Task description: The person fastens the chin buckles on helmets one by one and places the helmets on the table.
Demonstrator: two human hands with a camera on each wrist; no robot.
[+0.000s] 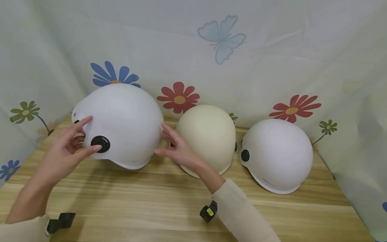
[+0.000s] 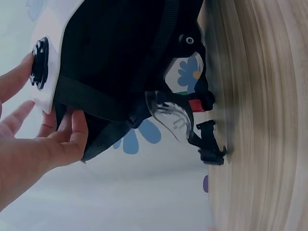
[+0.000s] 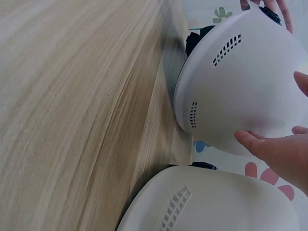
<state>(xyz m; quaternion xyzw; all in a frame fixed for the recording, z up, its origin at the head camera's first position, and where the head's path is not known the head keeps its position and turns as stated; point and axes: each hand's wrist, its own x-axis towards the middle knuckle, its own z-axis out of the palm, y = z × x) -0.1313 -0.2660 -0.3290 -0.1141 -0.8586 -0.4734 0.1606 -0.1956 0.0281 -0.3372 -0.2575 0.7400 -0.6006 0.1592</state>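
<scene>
A large white helmet (image 1: 127,117) is at the left of the table, tilted, its left side raised. My left hand (image 1: 61,153) grips its left edge, the thumb on a black round side cap (image 1: 104,142) and some fingers curled under the rim. In the left wrist view, those fingers are by a black strap (image 2: 89,98) against the dark interior. Below hang a chin piece (image 2: 173,120) with a shiny cover and a black buckle (image 2: 210,144), close to the tabletop. My right hand (image 1: 181,151) touches the helmet's right side with loosely extended fingers.
A cream helmet (image 1: 208,134) stands just right of the white one, behind my right hand. Farther right is another white helmet (image 1: 281,154). All are on a wood-grain table (image 1: 136,208), with a flower-print curtain (image 1: 260,77) behind and at the sides.
</scene>
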